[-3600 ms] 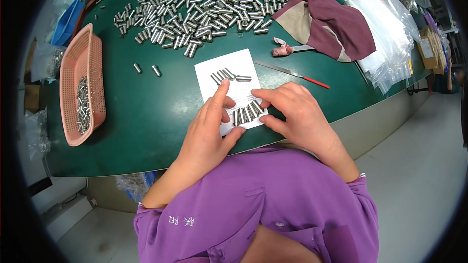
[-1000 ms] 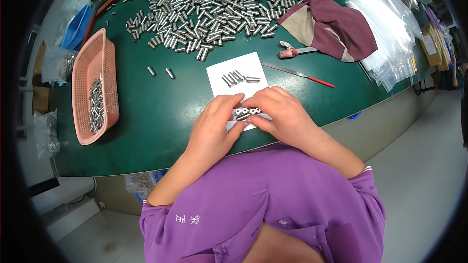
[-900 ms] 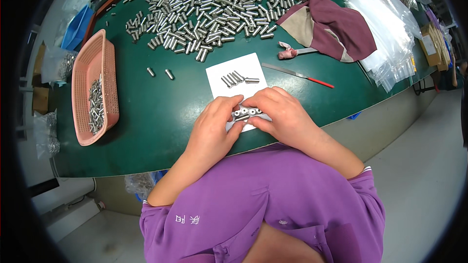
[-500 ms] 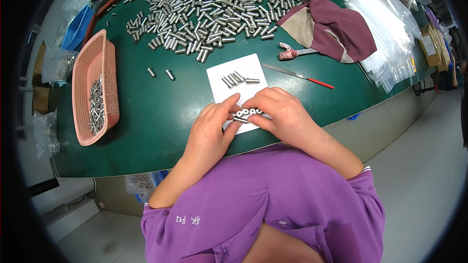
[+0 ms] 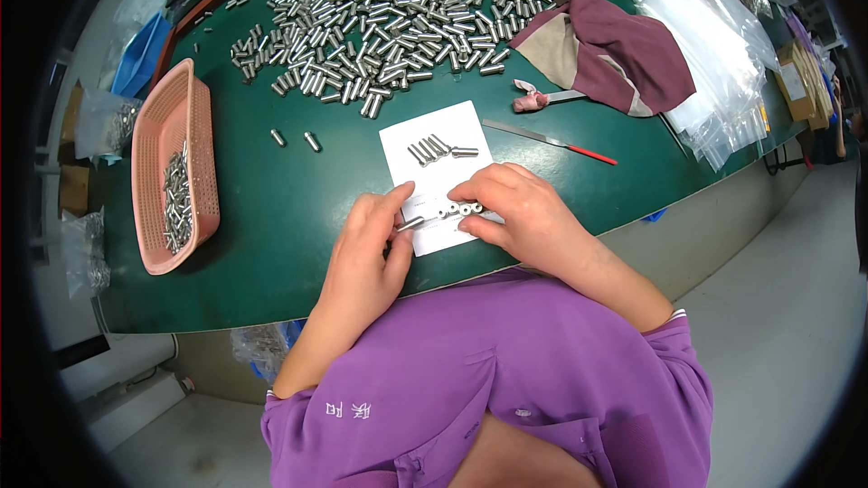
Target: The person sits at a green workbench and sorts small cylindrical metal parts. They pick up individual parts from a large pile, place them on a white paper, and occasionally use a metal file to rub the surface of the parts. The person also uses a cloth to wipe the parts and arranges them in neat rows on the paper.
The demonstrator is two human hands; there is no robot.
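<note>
My left hand [image 5: 362,248] holds one short steel pin [image 5: 410,224] by its end, over the left edge of a white sheet of paper [image 5: 463,125]. My right hand [image 5: 515,206] is closed around several steel pins [image 5: 465,210], their round ends lined up side by side and facing left. A small gap separates the single pin from that bunch. Higher on the paper lies a slanted row of steel pins [image 5: 429,150], with another pin [image 5: 465,153] lying sideways at its right end.
A large heap of steel pins [image 5: 380,23] covers the far table. Two loose pins [image 5: 312,142] lie left of the paper. A pink basket [image 5: 203,163] with small metal parts stands at left. To the right are a red-handled file [image 5: 542,137], a maroon cloth [image 5: 624,45] and plastic bags [image 5: 714,63].
My left hand has moved left, away from the right hand, carrying one pin with it. My right hand stays nearly in place with its bunch of pins.
</note>
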